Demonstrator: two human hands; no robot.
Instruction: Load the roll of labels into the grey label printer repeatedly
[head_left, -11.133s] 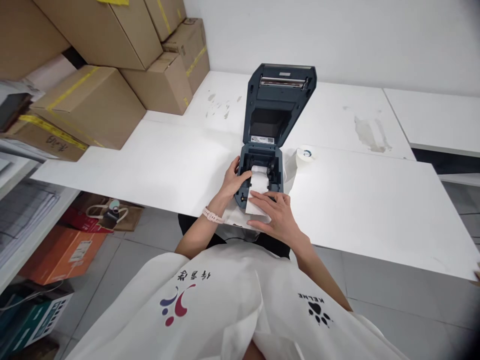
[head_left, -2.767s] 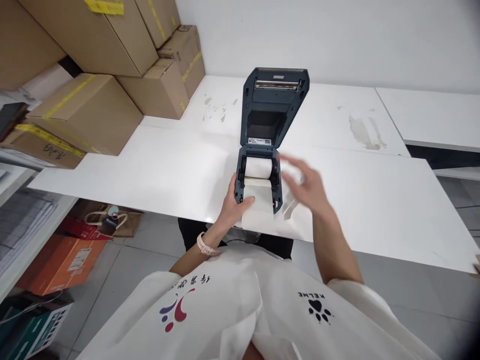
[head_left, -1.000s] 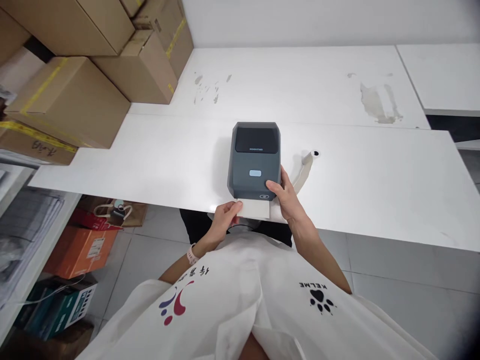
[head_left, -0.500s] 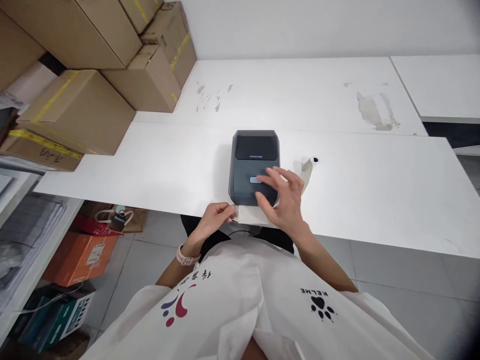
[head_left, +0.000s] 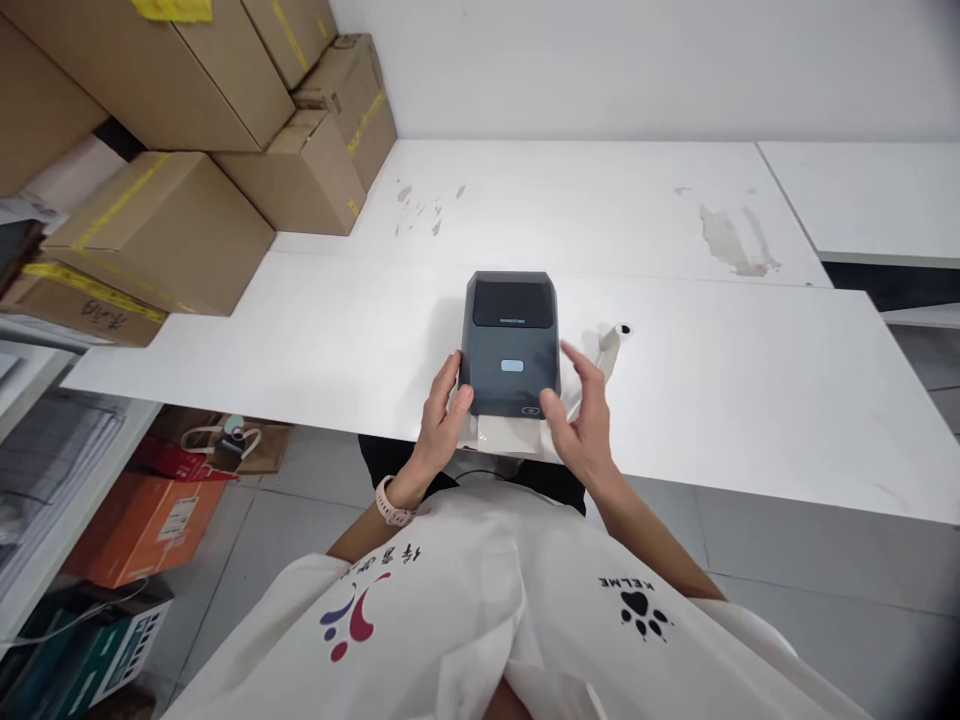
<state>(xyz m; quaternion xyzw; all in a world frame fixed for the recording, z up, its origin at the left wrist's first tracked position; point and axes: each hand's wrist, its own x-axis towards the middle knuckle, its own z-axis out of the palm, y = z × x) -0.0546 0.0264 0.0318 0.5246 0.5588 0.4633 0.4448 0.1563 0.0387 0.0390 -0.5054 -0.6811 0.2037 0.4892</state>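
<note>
A dark grey label printer with a dark window and a pale button sits near the table's front edge. From its front sticks out a strip of white label paper, reaching the table edge. My left hand grips the printer's left side, thumb at the front corner and fingers along the side. At the right side is my right hand, thumb and fingers spread around the front right corner; whether it touches is hard to tell. Behind the right hand lies a small white paper roll with a loose tail.
Cardboard boxes with yellow tape are stacked on the left. The white table has worn patches near the back wall. Below left, a shelf and an orange box stand by the floor.
My right hand has moved off the printer's top to its right side. My left hand has let go of the label strip's edge and risen to the printer's left side.
</note>
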